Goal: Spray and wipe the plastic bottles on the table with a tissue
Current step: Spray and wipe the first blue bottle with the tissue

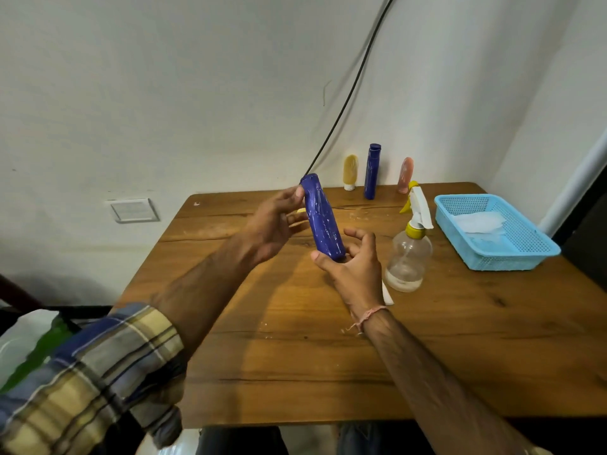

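My left hand [274,221] pinches the top of the blue bottle [321,217], and my right hand [353,261] cups its bottom end, so it hangs tilted over the counter [295,356]. I think I am checking it before the spray, so next I must free my right hand for the spray bottle [410,251] just beside it. The tissue [478,221] lies in the blue basket [512,257] near the right edge, with lots of bare wood in front.

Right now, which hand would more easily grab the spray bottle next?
The right hand. It sits at the blue bottle's lower end, close beside the spray bottle. The left hand grips the blue bottle's upper part, farther away.
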Available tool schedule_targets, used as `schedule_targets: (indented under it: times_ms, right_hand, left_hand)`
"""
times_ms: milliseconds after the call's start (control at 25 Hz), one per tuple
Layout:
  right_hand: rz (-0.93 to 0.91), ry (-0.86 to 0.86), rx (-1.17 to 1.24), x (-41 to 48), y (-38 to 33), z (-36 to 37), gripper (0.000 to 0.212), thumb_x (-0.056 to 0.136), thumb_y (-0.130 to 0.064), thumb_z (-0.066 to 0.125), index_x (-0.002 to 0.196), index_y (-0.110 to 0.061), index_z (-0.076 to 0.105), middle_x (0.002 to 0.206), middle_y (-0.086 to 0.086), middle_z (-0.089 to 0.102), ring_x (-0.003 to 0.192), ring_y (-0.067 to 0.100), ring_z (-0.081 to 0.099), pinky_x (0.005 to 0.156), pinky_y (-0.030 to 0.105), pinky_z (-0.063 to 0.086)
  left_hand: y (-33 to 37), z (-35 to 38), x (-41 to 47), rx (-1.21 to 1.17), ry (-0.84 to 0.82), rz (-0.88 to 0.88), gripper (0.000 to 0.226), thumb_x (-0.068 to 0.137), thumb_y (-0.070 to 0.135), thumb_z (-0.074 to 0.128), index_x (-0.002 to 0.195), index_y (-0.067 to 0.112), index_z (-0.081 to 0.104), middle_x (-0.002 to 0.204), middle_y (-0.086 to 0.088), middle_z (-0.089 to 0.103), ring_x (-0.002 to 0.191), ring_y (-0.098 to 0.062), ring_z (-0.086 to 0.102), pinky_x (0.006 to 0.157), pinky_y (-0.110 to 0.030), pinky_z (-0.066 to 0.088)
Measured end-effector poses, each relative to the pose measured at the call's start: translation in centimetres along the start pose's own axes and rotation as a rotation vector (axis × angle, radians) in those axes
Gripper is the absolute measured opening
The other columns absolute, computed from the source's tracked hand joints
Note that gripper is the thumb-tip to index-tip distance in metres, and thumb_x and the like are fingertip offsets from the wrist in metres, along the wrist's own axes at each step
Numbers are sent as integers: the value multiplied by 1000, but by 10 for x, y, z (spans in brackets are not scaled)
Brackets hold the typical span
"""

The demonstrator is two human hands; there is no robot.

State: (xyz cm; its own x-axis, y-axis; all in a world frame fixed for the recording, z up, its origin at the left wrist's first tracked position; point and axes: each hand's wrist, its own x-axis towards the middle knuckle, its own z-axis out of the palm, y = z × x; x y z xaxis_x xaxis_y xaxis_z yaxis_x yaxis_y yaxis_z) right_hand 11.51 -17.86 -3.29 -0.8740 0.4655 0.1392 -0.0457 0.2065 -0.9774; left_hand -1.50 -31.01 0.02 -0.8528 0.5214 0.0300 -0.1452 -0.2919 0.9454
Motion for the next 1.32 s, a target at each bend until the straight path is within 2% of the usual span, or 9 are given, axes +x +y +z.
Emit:
schedule_targets:
  times_ms: [120, 240, 480, 680, 800, 920, 1000, 1120, 1320]
  right_hand:
    - [-46, 114, -42, -9, 5, 11, 72, 72, -27, 87, 125, -27, 38, 109, -2, 73, 89, 6, 70, 69, 15, 52]
    - [-94, 188, -90, -14, 10, 17, 75, 70, -26, 88, 124, -25, 35, 107, -5, 73, 90, 9, 70, 70, 15, 50]
    - [-107, 213, -173, -10, 28, 13, 75, 68, -29, 89, 119, -26, 34, 84, -16, 66, 85, 13, 71, 79, 42, 59]
    - [-91, 193, -89, -10, 25, 0, 71, 69, -43, 86, 117, -23, 38, 94, -16, 66, 79, 2, 68, 71, 25, 58]
    - [-143, 473, 38, -16, 17, -30, 52, 78, -48, 78, 110, -24, 44, 94, -6, 61, 76, 5, 62, 64, 25, 54]
    - [-214, 704, -12, 6, 21, -75, 59, 74, -41, 84, 113, -22, 44, 110, 0, 54, 95, 19, 57, 76, 36, 55]
    - [-174, 522, -91, 36, 24, -100, 77, 70, -43, 86, 129, -26, 40, 133, 1, 46, 113, 17, 51, 84, 34, 54]
    - [-140, 32, -181, 80, 20, -119, 96, 67, -53, 84, 147, -38, 31, 151, -6, 40, 128, 10, 47, 93, 26, 50]
    - [-130, -228, -175, 110, 20, -119, 50, 71, -43, 83, 116, -37, 60, 121, -8, 67, 116, 16, 64, 94, 55, 55]
  left_hand:
    - [-51, 15, -22, -386, -24, -95, 54, 95, 50, 62, 127, 7, 61, 125, -16, 62, 111, -29, 62, 101, -46, 50]
    - [-86, 29, -43, -692, -117, -156, 60, 103, 45, 51, 141, -2, 51, 136, -22, 60, 120, -31, 62, 112, -44, 43]
    - [-108, 39, -34, -646, -109, -122, 49, 105, 34, 47, 136, -2, 56, 127, -21, 63, 112, -29, 62, 109, -43, 41]
    - [-108, 39, -20, -721, -162, -150, 49, 98, 34, 55, 129, -3, 58, 117, -20, 67, 107, -32, 66, 98, -49, 54]
    - [-110, 34, -1, -752, -132, -151, 51, 95, 35, 60, 130, -2, 62, 118, -20, 66, 104, -32, 64, 107, -50, 47]
    - [-110, 33, 12, -761, -93, -184, 48, 100, 39, 54, 122, -2, 68, 114, -20, 67, 93, -29, 66, 97, -46, 54]
    - [-109, 35, 14, -751, -77, -200, 49, 101, 40, 52, 124, -1, 64, 110, -20, 68, 87, -27, 67, 88, -44, 58]
    - [-106, 39, 16, -725, -67, -219, 49, 101, 40, 51, 130, 1, 58, 109, -19, 69, 84, -26, 68, 83, -42, 58]
    - [-104, 37, 22, -731, -50, -247, 52, 100, 40, 50, 137, 3, 53, 111, -20, 68, 87, -27, 66, 85, -42, 54]
